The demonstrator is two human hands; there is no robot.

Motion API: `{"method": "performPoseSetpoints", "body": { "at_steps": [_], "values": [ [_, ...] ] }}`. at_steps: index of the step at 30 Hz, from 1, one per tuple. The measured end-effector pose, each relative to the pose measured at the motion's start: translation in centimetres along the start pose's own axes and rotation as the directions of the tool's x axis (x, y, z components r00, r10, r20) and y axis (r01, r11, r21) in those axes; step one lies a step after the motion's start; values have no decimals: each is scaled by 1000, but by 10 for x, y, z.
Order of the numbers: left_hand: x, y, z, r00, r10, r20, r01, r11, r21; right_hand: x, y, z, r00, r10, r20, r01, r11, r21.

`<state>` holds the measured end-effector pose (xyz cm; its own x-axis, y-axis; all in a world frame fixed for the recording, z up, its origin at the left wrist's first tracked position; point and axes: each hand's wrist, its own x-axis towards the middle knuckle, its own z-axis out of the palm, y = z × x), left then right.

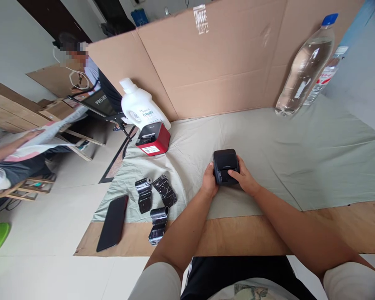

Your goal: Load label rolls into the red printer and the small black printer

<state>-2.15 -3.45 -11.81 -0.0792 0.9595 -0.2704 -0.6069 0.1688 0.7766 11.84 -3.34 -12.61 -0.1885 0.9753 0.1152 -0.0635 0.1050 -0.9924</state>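
Behind our bare hands (209, 181) (248, 180), we wear short pale sleeves (160, 283), a pale shirt (278, 290) with a dark print (249, 291), and black bottoms (237, 266) with white stripes (188, 275).

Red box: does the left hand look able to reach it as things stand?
Probably yes: only cloth lies between the left hand and red box, though that hand is against the black device.

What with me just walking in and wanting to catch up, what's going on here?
One person is holding a black box, the left hand on one side and the right hand on the other. Whether it rests on the cloth isn't clear. To the left lie three black strips, some partly rolled, and a phone. A red box sits before a white jug. Nobody is touching those.
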Motion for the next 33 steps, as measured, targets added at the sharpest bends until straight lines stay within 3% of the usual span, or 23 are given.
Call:
{"method": "performPoseSetpoints", "body": {
  "at_steps": [5, 9, 15, 19, 21, 23, 24, 27, 29, 33],
  "values": [
    [2, -1, -1, 1000, 19, 21, -19, 1000, 24, 2, -4, -5, 999, -24, 24, 23, 999, 46],
    [-1, 2, 0, 1000, -15, 20, 14, 998, 60, 5, -8, -12, 995, -34, -90, 29, 998, -53],
    [-10, 1, 0, 978, 75, 193, -120, 964, 236, 11, -9, -24, 956, -50, -290, 37, 998, -50],
    [-13, -5, -2, 980, 68, 186, -120, 950, 288, 11, -9, -26, 950, 22, -311, -44, 997, -65],
    [-15, -4, -3, 979, 132, 153, -180, 915, 360, 11, -10, -25, 958, 33, -284, -66, 992, -109],
    [-18, 2, -3, 953, 286, 100, -299, 831, 468, 10, -8, -23, 970, 32, -241, -77, 981, -179],
    [-20, 5, -2, 918, 384, 96, -373, 760, 531, 11, -6, -22, 975, 28, -220, -79, 972, -222],
    [-25, 17, 1, 787, 560, 259, -560, 470, 682, 12, 0, -19, 984, -18, -177, -40, 948, -314],
    [-28, 22, 5, 761, 506, 405, -606, 333, 722, 13, 3, -18, 986, -63, -156, 7, 944, -331],
    [-32, 26, 10, 799, 302, 520, -592, 249, 766, 15, 5, -20, 986, -84, -143, 25, 928, -371]
  ]
}}
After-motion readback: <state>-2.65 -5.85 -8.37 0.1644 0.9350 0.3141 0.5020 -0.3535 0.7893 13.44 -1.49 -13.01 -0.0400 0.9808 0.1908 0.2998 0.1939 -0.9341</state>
